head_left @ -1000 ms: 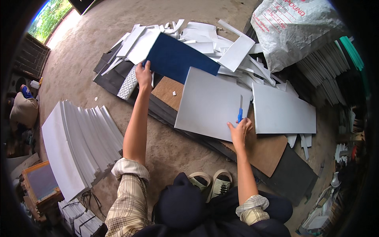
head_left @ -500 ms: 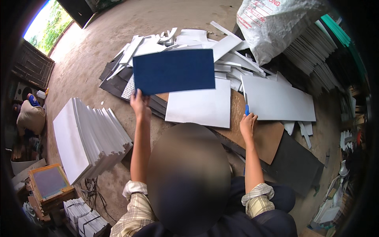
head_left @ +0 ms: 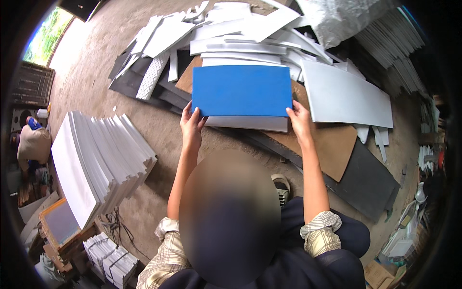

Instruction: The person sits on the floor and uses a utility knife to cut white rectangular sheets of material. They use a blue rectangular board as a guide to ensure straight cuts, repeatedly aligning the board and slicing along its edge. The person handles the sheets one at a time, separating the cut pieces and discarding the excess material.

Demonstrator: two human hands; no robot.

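A bright blue rectangular sheet (head_left: pixel 241 91) is held up in front of me. My left hand (head_left: pixel 192 124) pinches its lower left corner, and at the lower right corner my right hand (head_left: pixel 300 119) is closed on it too. Behind the blue sheet lies a white sheet (head_left: pixel 248 124), mostly covered, on a brown board (head_left: pixel 332 149). To the right of my right hand rests a larger white sheet (head_left: pixel 349 94). No cutting tool shows in either hand.
White offcuts (head_left: pixel 221 29) are heaped beyond the boards. At the left stands a stack of white sheets (head_left: pixel 77 164), with tied white bundles (head_left: pixel 113 262) and a wooden frame (head_left: pixel 62 221) nearer. Black sheets (head_left: pixel 365 185) lie at the right; a white sack (head_left: pixel 339 19) stands at the far right.
My right hand has moved to the blue sheet's right corner; the blue-handled tool it held is out of sight. The sheet has shifted right and down, and its dark face now looks bright blue.
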